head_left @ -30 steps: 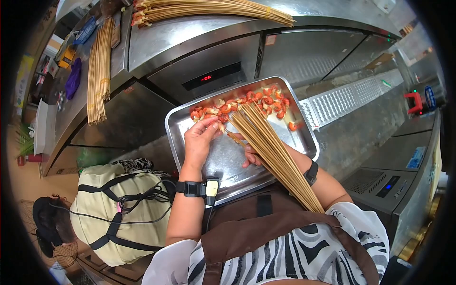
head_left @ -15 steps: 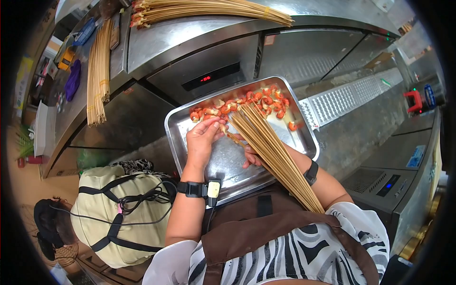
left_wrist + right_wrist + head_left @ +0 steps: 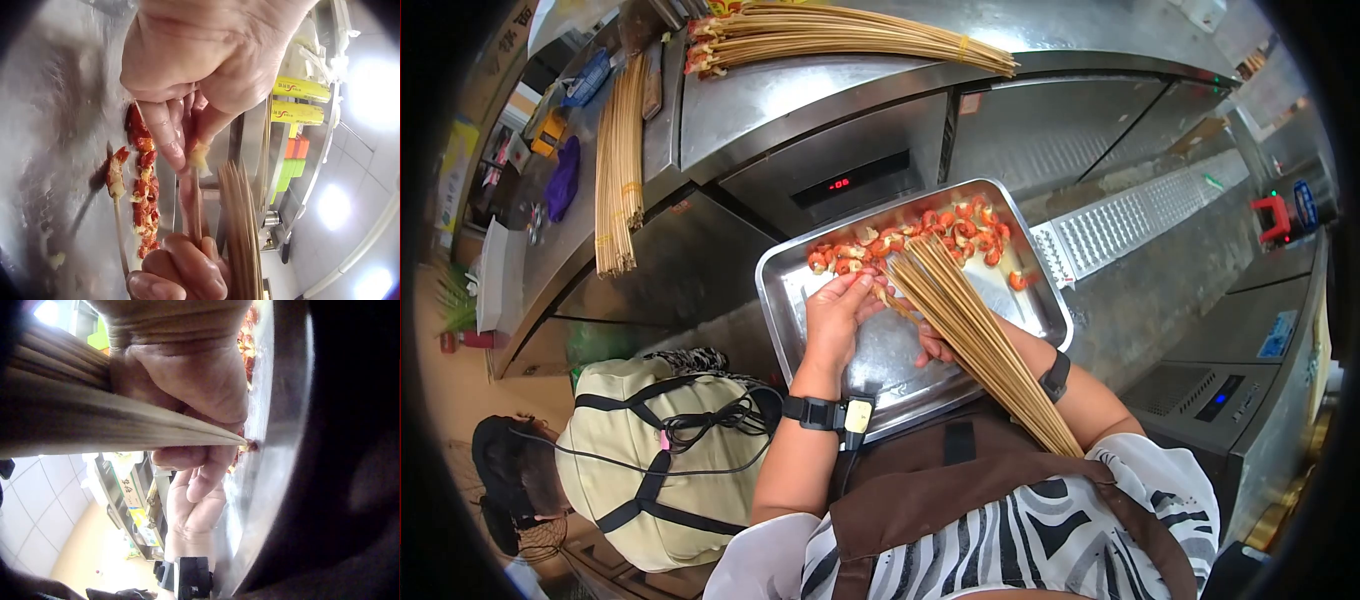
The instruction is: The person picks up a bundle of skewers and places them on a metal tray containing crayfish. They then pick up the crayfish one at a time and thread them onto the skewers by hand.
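Observation:
My left hand (image 3: pixel 834 318) pinches a pale piece of crayfish meat (image 3: pixel 200 157) between thumb and fingers, at the tip of a skewer. My right hand (image 3: pixel 181 269) grips that skewer, and beside it a thick bundle of bamboo skewers (image 3: pixel 980 345) lies across my right forearm. Another skewer with a red piece (image 3: pixel 116 176) on its end also comes from the right hand in the left wrist view. Both hands are over a metal tray (image 3: pixel 766 300), where red crayfish tails (image 3: pixel 965 228) lie along the far side.
On the steel counter (image 3: pixel 800 90) beyond the tray lies a bundle of loaded skewers (image 3: pixel 850 32). Bare skewers (image 3: pixel 618 170) and a purple cloth (image 3: pixel 562 180) are at the left. A person in a cream top (image 3: pixel 625 450) is at the lower left.
The head view has shifted slightly, so the tray and counter appear a little lower. My left hand stays at the skewer tip, and my right hand keeps its hold.

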